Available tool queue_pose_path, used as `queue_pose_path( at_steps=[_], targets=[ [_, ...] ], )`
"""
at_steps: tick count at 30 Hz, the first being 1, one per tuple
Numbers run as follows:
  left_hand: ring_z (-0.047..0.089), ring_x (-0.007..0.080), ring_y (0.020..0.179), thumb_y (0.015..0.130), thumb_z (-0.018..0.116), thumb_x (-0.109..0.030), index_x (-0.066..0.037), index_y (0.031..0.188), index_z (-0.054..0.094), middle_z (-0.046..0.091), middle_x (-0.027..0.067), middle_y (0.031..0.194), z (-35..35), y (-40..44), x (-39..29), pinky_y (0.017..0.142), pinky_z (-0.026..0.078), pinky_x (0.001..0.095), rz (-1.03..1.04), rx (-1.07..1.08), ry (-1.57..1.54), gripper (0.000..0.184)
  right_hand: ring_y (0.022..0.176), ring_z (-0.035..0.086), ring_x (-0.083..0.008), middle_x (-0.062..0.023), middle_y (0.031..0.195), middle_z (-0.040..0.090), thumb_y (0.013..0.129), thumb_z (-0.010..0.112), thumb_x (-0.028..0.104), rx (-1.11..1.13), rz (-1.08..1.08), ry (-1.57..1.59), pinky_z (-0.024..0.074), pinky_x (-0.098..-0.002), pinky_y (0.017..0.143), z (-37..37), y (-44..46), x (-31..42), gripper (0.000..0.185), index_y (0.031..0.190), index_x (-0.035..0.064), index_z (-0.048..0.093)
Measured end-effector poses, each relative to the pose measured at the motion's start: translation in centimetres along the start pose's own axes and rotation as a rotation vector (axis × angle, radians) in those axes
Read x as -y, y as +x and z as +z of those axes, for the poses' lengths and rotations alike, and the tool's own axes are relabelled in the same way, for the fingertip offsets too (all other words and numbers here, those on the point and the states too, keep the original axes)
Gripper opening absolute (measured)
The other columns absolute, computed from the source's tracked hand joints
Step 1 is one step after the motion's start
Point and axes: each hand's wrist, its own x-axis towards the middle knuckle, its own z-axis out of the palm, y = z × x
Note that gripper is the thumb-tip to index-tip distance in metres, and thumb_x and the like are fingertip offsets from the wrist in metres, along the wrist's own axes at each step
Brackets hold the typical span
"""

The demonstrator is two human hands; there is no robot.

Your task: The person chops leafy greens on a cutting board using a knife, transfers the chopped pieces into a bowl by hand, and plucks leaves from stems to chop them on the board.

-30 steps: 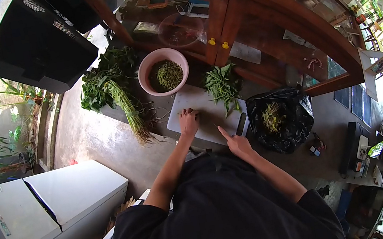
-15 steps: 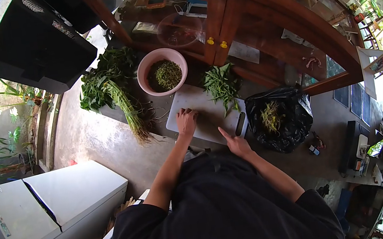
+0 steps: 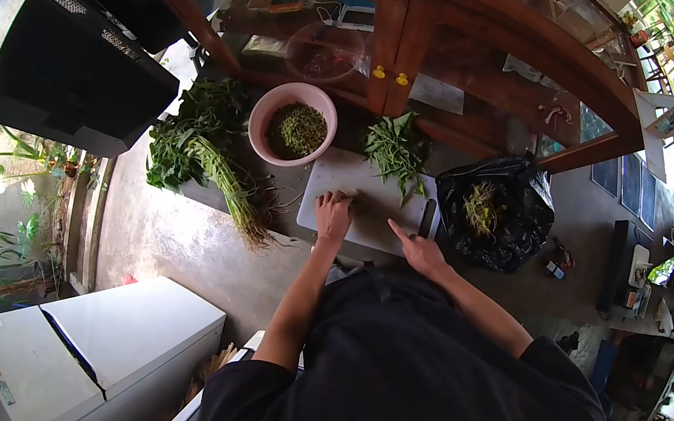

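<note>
My left hand (image 3: 333, 215) rests on the left part of the white cutting board (image 3: 323, 176), its fingers curled and pressed down on something too small to make out. Near the board's front edge, my right hand (image 3: 422, 252) is closed except for the index finger, which points forward over the board; what it grips is hidden. Leafy green sprigs (image 3: 396, 149) lie across the board's back right. Behind the board stands a pink bowl (image 3: 256, 127) holding chopped greens (image 3: 297, 131). A bundle of long-stemmed greens (image 3: 217, 167) with roots lies to the left.
Right of the board, an open black plastic bag (image 3: 521, 246) holds yellowish roots and scraps (image 3: 483, 210). A wooden glass-door cabinet (image 3: 391, 45) stands behind the work surface. A white refrigerator (image 3: 137, 327) is at lower left, a black speaker-like box (image 3: 73, 76) at upper left.
The whole view has shifted slightly, moving the scene a little to the right in the picture. Both hands keep nearly the same places at the board.
</note>
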Motion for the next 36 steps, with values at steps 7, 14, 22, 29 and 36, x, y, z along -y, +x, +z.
queue_pose_path(
  at_steps=[7, 14, 22, 29, 36],
  targets=[
    [0.056, 0.0239, 0.107, 0.077, 0.068, -0.013, -0.012, 0.098, 0.074, 0.067, 0.0049, 0.106, 1.1, 0.2, 0.4, 0.092, 0.04, 0.0379, -0.04, 0.044, 0.017, 0.022, 0.063, 0.066, -0.0389, -0.0186, 0.072, 0.066, 0.086, 0.056, 0.01, 0.036, -0.001, -0.006, 0.0545, -0.0511, 0.06, -2.6, -0.8, 1.6, 0.082, 0.155, 0.029, 0.016],
    [0.055, 0.025, 0.106, 0.078, 0.067, -0.012, -0.015, 0.1, 0.075, 0.067, 0.0043, 0.105, 0.6, 0.6, 0.0, 0.09, 0.041, 0.0386, -0.109, 0.035, -0.036, 0.023, 0.064, 0.067, -0.0392, -0.0194, 0.072, 0.067, 0.087, 0.056, 0.011, 0.095, 0.008, -0.023, 0.0548, -0.0505, 0.061, -3.3, -0.9, 2.0, 0.081, 0.155, 0.0277, 0.016],
    [0.055, 0.0258, 0.106, 0.079, 0.067, -0.012, -0.016, 0.101, 0.075, 0.066, 0.0038, 0.106, 1.0, 0.4, 0.5, 0.088, 0.042, 0.0394, -0.104, 0.028, -0.088, 0.024, 0.066, 0.067, -0.0414, -0.0221, 0.074, 0.067, 0.088, 0.053, 0.009, 0.162, 0.047, -0.02, 0.0539, -0.0532, 0.062, -3.4, -0.4, 2.5, 0.08, 0.156, 0.029, 0.014],
    [0.056, 0.0266, 0.105, 0.079, 0.068, -0.011, -0.012, 0.099, 0.074, 0.067, 0.0051, 0.103, 1.3, 0.3, 0.5, 0.089, 0.043, 0.039, -0.08, -0.008, -0.087, 0.021, 0.067, 0.065, -0.0442, -0.0249, 0.072, 0.066, 0.089, 0.053, 0.009, 0.089, 0.025, 0.03, 0.0527, -0.0551, 0.064, 0.0, 1.7, 1.6, 0.084, 0.156, 0.0318, 0.008],
    [0.057, 0.0269, 0.106, 0.08, 0.067, -0.012, -0.013, 0.1, 0.074, 0.068, 0.0065, 0.105, 1.6, 0.2, 0.8, 0.089, 0.043, 0.0392, -0.097, 0.008, -0.063, 0.022, 0.065, 0.065, -0.0437, -0.0236, 0.069, 0.064, 0.086, 0.055, 0.007, 0.054, -0.019, 0.062, 0.0523, -0.0548, 0.062, 0.8, -0.1, 0.2, 0.086, 0.155, 0.033, 0.011]
  ],
)
